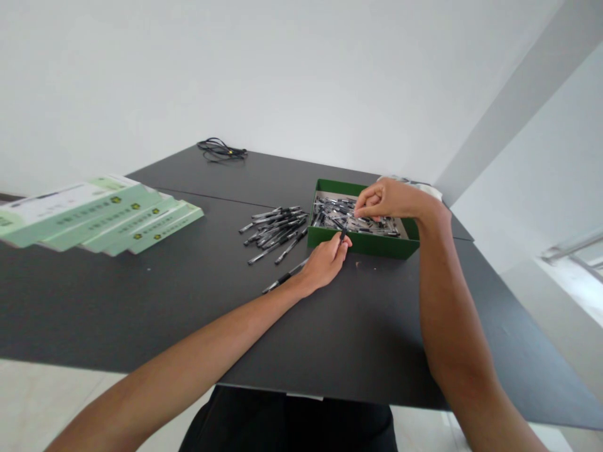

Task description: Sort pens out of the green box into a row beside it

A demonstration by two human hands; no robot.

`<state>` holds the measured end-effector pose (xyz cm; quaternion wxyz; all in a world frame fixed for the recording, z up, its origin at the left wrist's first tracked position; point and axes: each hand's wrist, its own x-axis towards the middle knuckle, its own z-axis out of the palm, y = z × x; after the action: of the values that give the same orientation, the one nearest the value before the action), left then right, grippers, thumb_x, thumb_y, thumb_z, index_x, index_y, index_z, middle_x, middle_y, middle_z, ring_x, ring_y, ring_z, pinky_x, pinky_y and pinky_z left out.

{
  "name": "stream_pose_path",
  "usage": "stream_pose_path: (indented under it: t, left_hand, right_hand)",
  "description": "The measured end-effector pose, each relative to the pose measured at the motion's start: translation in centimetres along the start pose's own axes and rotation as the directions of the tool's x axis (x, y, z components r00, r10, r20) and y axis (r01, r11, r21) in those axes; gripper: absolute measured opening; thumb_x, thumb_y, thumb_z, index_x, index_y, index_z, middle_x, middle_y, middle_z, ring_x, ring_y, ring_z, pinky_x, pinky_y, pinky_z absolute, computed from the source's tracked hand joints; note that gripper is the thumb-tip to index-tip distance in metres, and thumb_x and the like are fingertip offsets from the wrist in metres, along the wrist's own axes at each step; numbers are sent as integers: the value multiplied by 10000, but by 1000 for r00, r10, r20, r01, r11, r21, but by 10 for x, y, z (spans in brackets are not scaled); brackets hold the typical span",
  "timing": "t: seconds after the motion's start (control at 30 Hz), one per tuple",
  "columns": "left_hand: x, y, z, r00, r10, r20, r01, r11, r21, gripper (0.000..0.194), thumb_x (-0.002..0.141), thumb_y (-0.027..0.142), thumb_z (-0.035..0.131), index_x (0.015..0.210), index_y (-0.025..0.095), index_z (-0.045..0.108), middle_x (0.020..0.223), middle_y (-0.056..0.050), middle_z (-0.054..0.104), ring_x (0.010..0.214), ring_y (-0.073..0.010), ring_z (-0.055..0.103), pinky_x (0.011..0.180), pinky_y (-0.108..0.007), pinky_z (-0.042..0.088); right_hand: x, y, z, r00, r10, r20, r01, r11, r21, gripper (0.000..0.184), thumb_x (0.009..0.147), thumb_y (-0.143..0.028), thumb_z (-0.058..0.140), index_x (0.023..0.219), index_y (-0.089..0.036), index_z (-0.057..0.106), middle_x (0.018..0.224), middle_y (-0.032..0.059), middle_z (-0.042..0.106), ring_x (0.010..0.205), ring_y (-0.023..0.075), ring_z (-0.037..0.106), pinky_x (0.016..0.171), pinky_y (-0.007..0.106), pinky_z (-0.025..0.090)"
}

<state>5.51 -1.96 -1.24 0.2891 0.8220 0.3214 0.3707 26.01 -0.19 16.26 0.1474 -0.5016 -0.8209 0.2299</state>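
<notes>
My left hand (325,260) rests by the near wall of a green box (365,243), its fingers closed round a black pen (343,235) whose end points up. Above the box, my right hand (377,199) has thumb and fingers pinched together; whatever may be between them is too small to make out. Many small black and clear pen parts (330,212) lie loose inside the box. To its left is a pile of clear pens with black grips (277,229). One more pen (282,279) lies partly behind my left wrist.
Green and white flat boxes (117,216) lie fanned in an overlapping stack on the left of the dark table (211,339). A coiled black cable (221,150) sits at the back edge. Behind my right wrist is a pale bundle (428,188), partly hidden. The wall stands behind the table.
</notes>
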Motion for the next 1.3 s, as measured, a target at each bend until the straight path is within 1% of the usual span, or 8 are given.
stream_pose_path:
  t: [0.17,0.47,0.63,0.77,0.97,1.2,1.23,1.3]
  left_hand:
    - [0,2,-2,1000,-16,9,16,1000,0,351,1105,396,302,1162,200,586,854,-11,659,778,-166,626,776,-281,480]
    - [0,4,-3,1000,-8,10,8,999,45,356,1108,400,300,1157,203,593,878,-5,649,781,-170,623,771,-289,448]
    - [0,3,-1,1000,-18,21,17,999,52,380,1111,414,285,1163,203,595,866,-4,652,775,-169,628,781,-285,456]
    - [0,3,-1,1000,-13,8,13,999,37,367,1109,410,293,1159,211,597,902,-7,666,799,-167,632,797,-285,453]
    - [0,3,-1,999,-13,29,13,1000,24,369,1108,411,288,1173,212,591,888,-4,655,775,-164,619,768,-285,438]
    - [-1,3,-1,998,-12,63,11,1000,12,394,1111,436,262,1188,204,572,842,1,618,761,-170,607,756,-295,435]
    - [-1,3,-1,998,-15,63,14,1000,6,398,1111,443,259,1189,205,569,820,6,605,745,-169,598,742,-292,432]
    - [-1,2,-1,998,-14,59,15,1000,-13,405,1113,455,252,1187,205,562,788,14,583,725,-166,583,724,-287,429]
  right_hand:
    - [1,3,1,1000,29,4,-29,1000,-11,224,792,-432,826,887,-230,833,581,4,667,566,153,592,569,304,405]
    - [7,2,4,999,16,40,-15,1000,-25,205,823,-386,783,940,-230,843,609,5,686,579,147,588,571,302,393]
    - [5,-7,2,997,41,73,-36,997,-69,220,800,-358,783,934,-193,836,614,5,669,562,119,529,568,292,347]
    - [8,-14,7,995,56,85,-47,993,-107,172,770,-299,786,902,-197,828,611,-11,648,561,113,501,573,295,322]
    - [10,-13,9,988,30,152,-21,998,-65,125,773,-264,780,887,-228,817,575,-34,604,540,107,462,577,297,294]
    - [10,-10,15,976,156,154,-152,988,-36,85,729,-276,824,767,-223,770,599,-26,617,541,110,452,574,302,278]
    - [11,-11,17,975,165,149,-159,986,-48,117,745,-306,817,721,-215,747,593,-21,610,535,109,444,570,304,272]
    - [14,-13,21,973,181,145,-170,982,-85,291,789,-403,792,618,-198,677,552,-16,564,509,101,402,559,310,255]
